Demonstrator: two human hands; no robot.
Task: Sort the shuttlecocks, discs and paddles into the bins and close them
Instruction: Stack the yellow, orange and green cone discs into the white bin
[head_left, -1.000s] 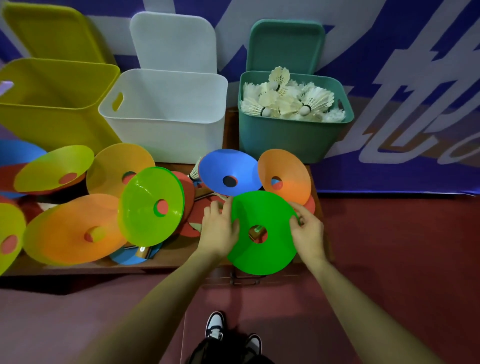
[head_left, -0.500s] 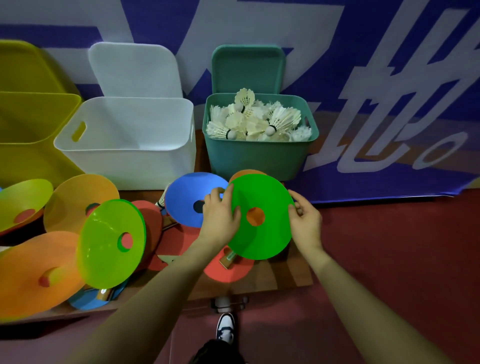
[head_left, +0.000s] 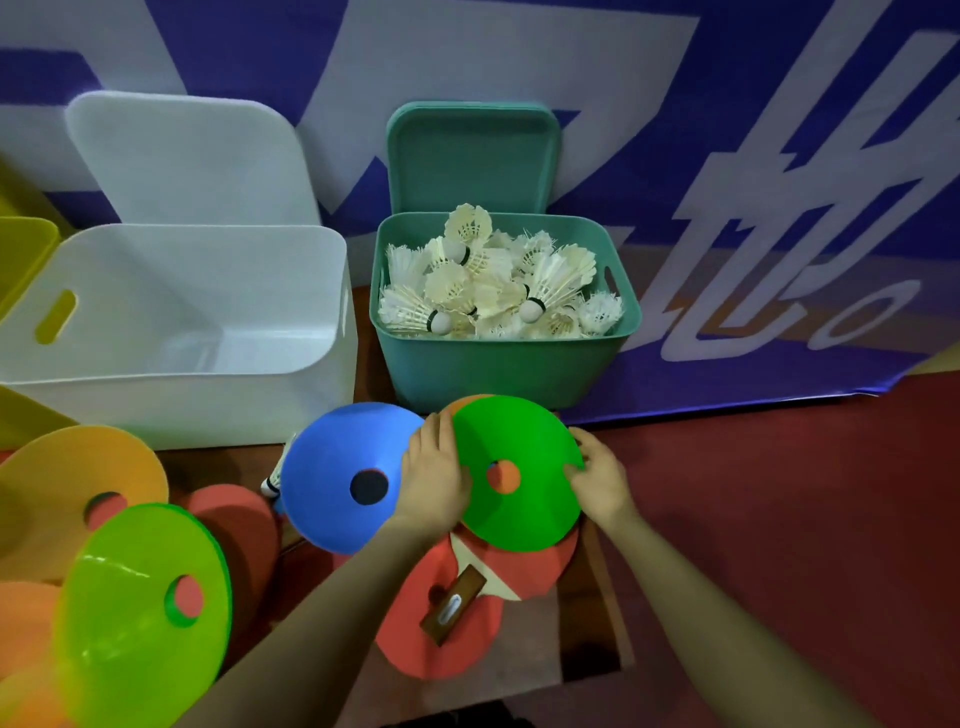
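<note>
On the far left, a bit of the yellow bin (head_left: 23, 260) peeks in, and I cannot see what is inside it. Next to it the white bin (head_left: 176, 395) stands open with nothing in it that I can see, and its white lid (head_left: 192, 161) leans up behind it. Lower down on the surface (head_left: 519, 670) lie many loose discs: a yellow-orange disc (head_left: 67, 478), a lime disc (head_left: 140, 618) and then a blue disc (head_left: 332, 467). Red paddles (head_left: 488, 577) lie under them, and one stray shuttlecock (head_left: 271, 480) pokes out just left of the blue disc. So I think the shuttlecock part is almost done, but the discs and paddles are only starting, and no bin is closed yet. In the middle, the left hand (head_left: 434, 480) holds the left edge of the green disc (head_left: 524, 457), with its fingers curled over the rim. The green disc is lifted a little and tilted, just in front of the teal bin (head_left: 498, 369), with an orange disc (head_left: 465, 401) peeking out behind it. The right hand (head_left: 597, 480) pinches the right edge of the same disc. The teal bin is piled full of white shuttlecocks (head_left: 493, 280), and its teal lid (head_left: 472, 156) stands up behind it.
</note>
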